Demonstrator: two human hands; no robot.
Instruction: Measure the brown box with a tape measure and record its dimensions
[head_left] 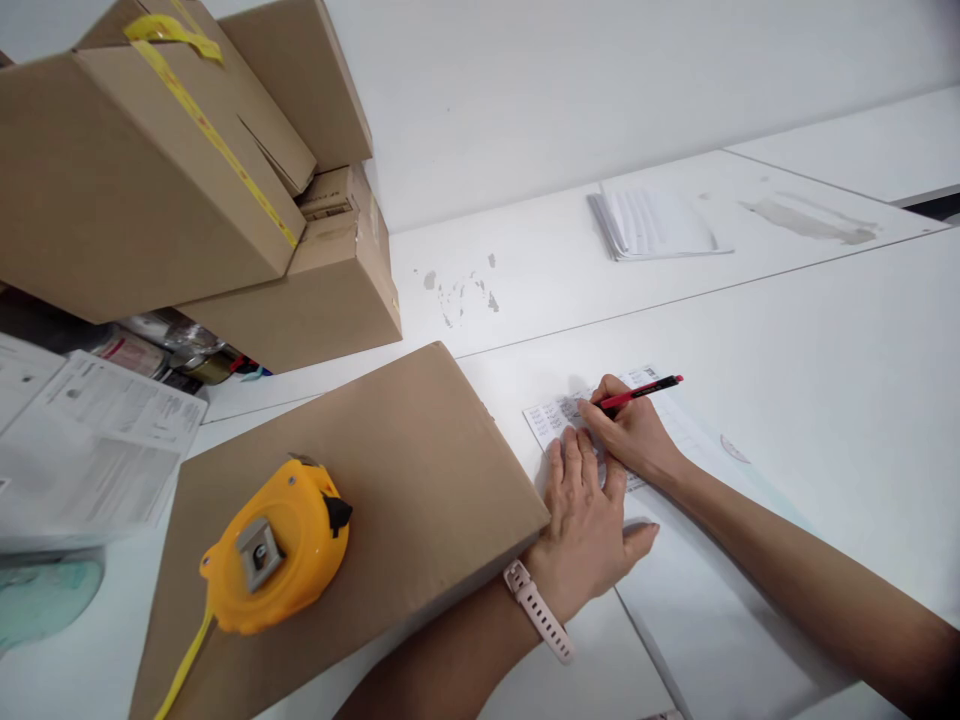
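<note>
My right hand [630, 430] grips a red and black pen [637, 394], its tip down on a small sheet of paper [546, 420] covered in handwritten lines. Flat on the lower part of that sheet lies my left hand [585, 515], fingers stretched out, with a pale pink band [538, 612] on the wrist. Close by my left forearm is a closed cardboard box [420, 460]. On top of it rests a yellow-orange tape measure [281, 545], its yellow strap trailing toward the lower left. Larger white sheets [720, 570] lie under my right forearm.
Stacked cardboard boxes [187, 180], one with yellow tape, stand at the back left. Printed papers [112, 420] and a translucent green object [49, 595] are at the left edge. A stack of papers [660, 220] lies near the wall. The white tabletop [825, 400] has worn patches.
</note>
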